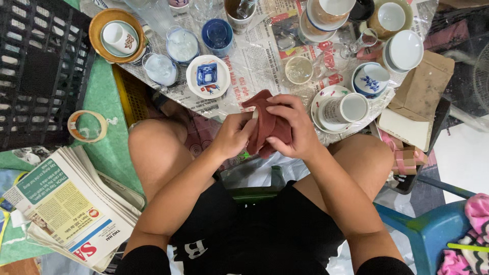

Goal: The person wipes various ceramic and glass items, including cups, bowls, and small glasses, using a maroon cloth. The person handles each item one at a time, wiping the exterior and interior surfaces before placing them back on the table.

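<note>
Both hands (265, 130) grip brown cloth (265, 122) btwn them, above lap.

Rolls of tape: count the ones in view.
1. A roll of clear packing tape with a tan core lies on the green mat, left of the person's knee, above the newspaper stack. Others may be hidden.

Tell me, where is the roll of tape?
The roll of tape lies on the green mat at the left of the head view, below the black crate and above the stack of newspapers.
</note>
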